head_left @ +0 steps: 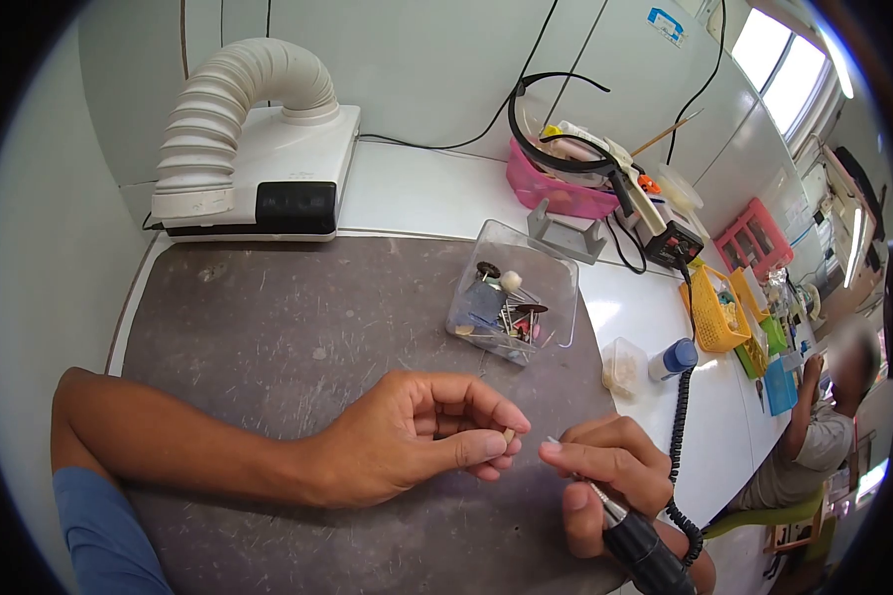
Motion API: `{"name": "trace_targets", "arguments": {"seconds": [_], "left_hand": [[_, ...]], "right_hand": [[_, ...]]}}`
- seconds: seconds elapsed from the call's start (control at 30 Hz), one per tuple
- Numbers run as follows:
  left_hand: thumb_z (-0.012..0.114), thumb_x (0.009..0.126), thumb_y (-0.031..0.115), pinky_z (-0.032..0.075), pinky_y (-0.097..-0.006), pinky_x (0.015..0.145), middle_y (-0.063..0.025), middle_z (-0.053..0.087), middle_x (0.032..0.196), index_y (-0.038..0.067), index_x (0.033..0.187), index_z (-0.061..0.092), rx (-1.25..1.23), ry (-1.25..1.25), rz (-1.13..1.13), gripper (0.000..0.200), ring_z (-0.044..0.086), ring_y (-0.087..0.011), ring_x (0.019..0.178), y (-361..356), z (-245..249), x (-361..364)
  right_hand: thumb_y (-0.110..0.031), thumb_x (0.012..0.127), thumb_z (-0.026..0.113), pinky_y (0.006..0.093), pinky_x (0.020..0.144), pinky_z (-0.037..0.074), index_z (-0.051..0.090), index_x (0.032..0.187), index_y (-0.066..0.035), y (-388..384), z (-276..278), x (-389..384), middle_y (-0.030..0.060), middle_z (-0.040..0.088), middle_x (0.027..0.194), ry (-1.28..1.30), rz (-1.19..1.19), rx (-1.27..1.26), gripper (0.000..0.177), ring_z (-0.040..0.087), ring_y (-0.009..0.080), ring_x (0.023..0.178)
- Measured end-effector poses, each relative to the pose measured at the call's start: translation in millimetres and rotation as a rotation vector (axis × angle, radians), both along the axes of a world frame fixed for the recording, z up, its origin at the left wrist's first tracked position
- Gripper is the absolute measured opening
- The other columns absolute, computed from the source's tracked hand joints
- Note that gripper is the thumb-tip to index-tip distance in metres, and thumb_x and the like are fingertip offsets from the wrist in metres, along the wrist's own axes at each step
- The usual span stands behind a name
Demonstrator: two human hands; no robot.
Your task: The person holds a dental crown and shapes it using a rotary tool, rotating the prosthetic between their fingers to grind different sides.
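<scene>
My left hand [392,436] is closed in a pinch, with a small beige piece [509,435] between thumb and fingertips. The fingers hide most of that piece. A rotary handpiece [647,555] with a black body and metal nose is gripped like a pen in my right hand [613,466]. Its tip points toward the left hand, a short gap away from the piece. Both hands are over the scratched grey-brown mat [258,337]. Beyond them stands a clear plastic box [556,273] holding rotary bits, dark discs and a white buffing tip.
At the back left is a white machine [298,203] with a ribbed hose [258,64]. A pink basket [556,193] sits under dark-framed glasses [526,139]. A coiled cord [679,436], blue-capped bottle [675,359] and small tub [623,369] line the right. Another person [804,446] sits beyond.
</scene>
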State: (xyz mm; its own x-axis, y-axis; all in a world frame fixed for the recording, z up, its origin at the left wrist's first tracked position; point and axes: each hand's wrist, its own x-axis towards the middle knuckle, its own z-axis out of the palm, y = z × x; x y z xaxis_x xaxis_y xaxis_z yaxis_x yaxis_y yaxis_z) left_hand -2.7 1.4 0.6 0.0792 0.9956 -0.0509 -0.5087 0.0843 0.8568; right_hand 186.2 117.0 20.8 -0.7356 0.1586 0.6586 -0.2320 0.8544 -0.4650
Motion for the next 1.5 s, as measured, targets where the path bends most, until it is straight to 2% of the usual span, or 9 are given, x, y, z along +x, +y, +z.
{"name": "trace_targets", "arguments": {"seconds": [0.1, 0.13, 0.2, 0.3, 0.33, 0.4, 0.53, 0.6, 1.5], "left_hand": [[0.059, 0.089, 0.003, 0.053, -0.0290, 0.085, -0.0107, 0.063, 0.098, -0.003, 0.109, 0.057, -0.022, 0.024, -0.003, 0.021, 0.062, -0.0149, 0.093, -0.7, 4.1, 0.3], [0.059, 0.089, 0.003, 0.053, -0.0291, 0.085, -0.0107, 0.063, 0.098, -0.004, 0.110, 0.057, -0.035, 0.044, 0.004, 0.021, 0.062, -0.0149, 0.092, -1.0, 5.4, 0.1], [0.059, 0.089, 0.004, 0.053, -0.0291, 0.085, -0.0109, 0.063, 0.098, -0.004, 0.109, 0.057, -0.021, 0.049, 0.000, 0.021, 0.062, -0.0149, 0.092, -1.3, 5.5, -0.2], [0.059, 0.089, 0.004, 0.053, -0.0289, 0.085, -0.0113, 0.063, 0.097, -0.004, 0.108, 0.057, -0.006, 0.051, -0.008, 0.021, 0.063, -0.0148, 0.092, -1.8, 4.4, -0.9], [0.059, 0.089, 0.004, 0.053, -0.0287, 0.085, -0.0115, 0.063, 0.097, -0.004, 0.108, 0.057, -0.002, 0.049, -0.014, 0.020, 0.063, -0.0148, 0.091, -1.8, 3.7, -1.0], [0.059, 0.089, 0.003, 0.053, -0.0284, 0.085, -0.0117, 0.063, 0.097, -0.004, 0.107, 0.058, 0.002, 0.049, -0.016, 0.020, 0.063, -0.0148, 0.092, -1.5, 1.9, -0.7], [0.061, 0.088, 0.003, 0.053, -0.0279, 0.084, -0.0120, 0.064, 0.098, -0.004, 0.105, 0.058, 0.015, 0.061, -0.026, 0.018, 0.063, -0.0148, 0.092, -1.4, 0.7, -1.4], [0.061, 0.088, 0.003, 0.053, -0.0276, 0.084, -0.0120, 0.064, 0.098, -0.004, 0.105, 0.058, 0.014, 0.055, -0.029, 0.018, 0.063, -0.0147, 0.091, -1.4, 0.1, -1.4], [0.062, 0.087, 0.003, 0.052, -0.0272, 0.088, -0.0112, 0.063, 0.100, -0.003, 0.102, 0.059, -0.005, 0.053, -0.020, 0.016, 0.063, -0.0144, 0.095, -2.8, 1.8, -0.3]], "right_hand": [[0.001, 0.063, 0.072, 0.0278, 0.060, 0.052, 0.057, 0.085, -0.002, -6.0, -13.3, -3.3, 0.0113, 0.064, 0.074, 0.116, 0.028, -0.194, 0.026, 0.067, 0.0248, 0.072], [0.001, 0.063, 0.072, 0.0278, 0.060, 0.052, 0.057, 0.085, -0.002, -3.9, -15.1, -3.7, 0.0113, 0.064, 0.074, 0.116, 0.028, -0.193, 0.026, 0.067, 0.0248, 0.072], [-0.004, 0.073, 0.069, 0.0359, 0.071, 0.053, 0.049, 0.091, 0.000, 0.8, -16.3, -4.5, 0.0140, 0.060, 0.077, 0.081, 0.087, -0.048, 0.027, 0.063, 0.0259, 0.076], [-0.005, 0.072, 0.071, 0.0402, 0.077, 0.053, 0.049, 0.091, 0.000, 1.6, -16.4, -5.0, 0.0137, 0.061, 0.077, 0.066, 0.093, -0.061, 0.029, 0.064, 0.0284, 0.080], [-0.005, 0.072, 0.071, 0.0402, 0.077, 0.053, 0.049, 0.091, 0.000, -0.2, -16.4, -5.7, 0.0137, 0.061, 0.077, 0.065, 0.092, -0.062, 0.029, 0.064, 0.0284, 0.080], [0.000, 0.063, 0.078, 0.0386, 0.074, 0.057, 0.056, 0.086, -0.002, -5.2, -15.1, -8.2, 0.0141, 0.064, 0.077, 0.112, 0.032, -0.155, 0.031, 0.068, 0.0278, 0.079], [-0.001, 0.063, 0.080, 0.0384, 0.074, 0.058, 0.057, 0.086, -0.002, -4.5, -13.5, -6.2, 0.0146, 0.065, 0.078, 0.076, 0.060, -0.158, 0.032, 0.068, 0.0283, 0.080], [0.000, 0.066, 0.074, 0.0433, 0.081, 0.053, 0.053, 0.093, -0.001, -3.3, -15.2, -4.7, 0.0135, 0.061, 0.079, 0.034, 0.114, -0.146, 0.034, 0.065, 0.0300, 0.083], [-0.001, 0.067, 0.074, 0.0455, 0.080, 0.054, 0.055, 0.090, 0.001, -2.8, -16.5, -7.9, 0.0150, 0.062, 0.077, 0.058, 0.126, -0.116, 0.030, 0.066, 0.0323, 0.082]]}}
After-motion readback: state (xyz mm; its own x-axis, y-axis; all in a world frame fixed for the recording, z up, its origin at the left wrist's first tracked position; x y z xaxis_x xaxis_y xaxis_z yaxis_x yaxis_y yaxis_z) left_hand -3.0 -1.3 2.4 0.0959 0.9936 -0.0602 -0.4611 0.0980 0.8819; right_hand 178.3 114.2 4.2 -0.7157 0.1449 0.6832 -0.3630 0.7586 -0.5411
